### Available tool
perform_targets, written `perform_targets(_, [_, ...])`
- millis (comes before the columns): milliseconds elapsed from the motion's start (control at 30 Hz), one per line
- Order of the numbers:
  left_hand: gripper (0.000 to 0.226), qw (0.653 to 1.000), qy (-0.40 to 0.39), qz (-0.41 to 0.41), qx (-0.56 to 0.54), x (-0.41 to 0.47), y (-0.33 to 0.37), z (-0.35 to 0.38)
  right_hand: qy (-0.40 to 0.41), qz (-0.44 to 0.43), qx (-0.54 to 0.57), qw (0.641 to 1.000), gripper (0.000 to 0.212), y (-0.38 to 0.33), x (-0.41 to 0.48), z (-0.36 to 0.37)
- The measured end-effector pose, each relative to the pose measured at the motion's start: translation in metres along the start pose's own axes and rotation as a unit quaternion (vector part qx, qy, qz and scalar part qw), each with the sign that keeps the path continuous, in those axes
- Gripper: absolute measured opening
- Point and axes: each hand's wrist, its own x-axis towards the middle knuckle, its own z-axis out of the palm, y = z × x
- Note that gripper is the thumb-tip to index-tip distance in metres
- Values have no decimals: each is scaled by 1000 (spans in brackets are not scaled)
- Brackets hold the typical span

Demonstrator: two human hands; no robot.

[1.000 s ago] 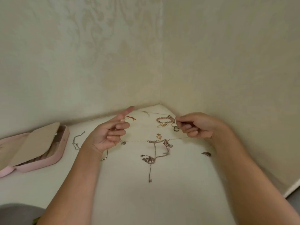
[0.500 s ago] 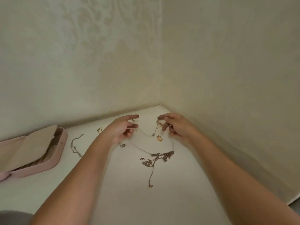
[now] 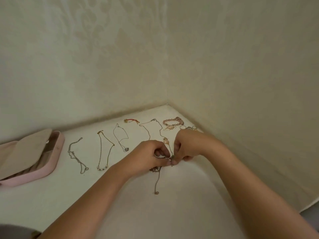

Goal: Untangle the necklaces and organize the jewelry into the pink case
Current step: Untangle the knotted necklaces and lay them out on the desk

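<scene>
Sitting open at the far left, the pink case (image 3: pixel 54 157) is well apart from the work, and three separated necklaces (image 3: pixel 103 150) lie in a row to its right. Near the middle the left hand (image 3: pixel 148 156) and right hand (image 3: pixel 188 147) meet, fingertips curled and pinching the knotted chains (image 3: pixel 156 169). Untangling looks like the step in hand, and next comes teasing one strand loose, never tugging. A bead bracelet (image 3: pixel 172 120) lies far right
</scene>
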Motion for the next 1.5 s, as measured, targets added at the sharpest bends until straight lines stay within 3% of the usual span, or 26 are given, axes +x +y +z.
perform_targets(100, [7, 1000, -13, -4, -28, 2, -2, -3, -2, 4, 9, 1000, 29, 3, 3, 0])
perform_targets(267, [9, 1000, -23, -14, -12, 1, -6, -6, 17, -30, -13, 999, 13, 9, 1, -5])
perform_targets(400, [6, 999, -25, -27, -6, 1, -9, -9, -1, -69, 125, 990, 17, 13, 0, -10])
perform_targets(533, [14, 998, -9, -46, -31, 2, -9, -7, -15, -98, 293, 951, 17, 11, 9, -2])
perform_targets(667, [19, 995, 34, -52, -84, 6, -11, -10, 15, -120, 369, 922, 18, 9, 13, 0])
perform_targets(800, [27, 970, 56, -73, -223, 7, -10, -12, 47, -129, 343, 929, 14, 14, 14, -3])
perform_targets(933, [31, 969, 73, -69, -226, 9, -11, -9, 108, -123, 254, 953, 16, 15, 17, -3])
perform_targets(1033, [33, 962, 75, -78, -250, 11, -14, -6, 116, -119, 247, 955, 11, 11, 17, -1])
perform_targets(1233, [46, 957, 69, -64, -273, 13, -12, -3, 51, -146, 377, 913, 14, 8, 19, 4])
perform_targets(1500, [39, 953, 114, -11, -279, 2, -1, -16, -8, -169, 559, 812, 13, 2, 21, 5])
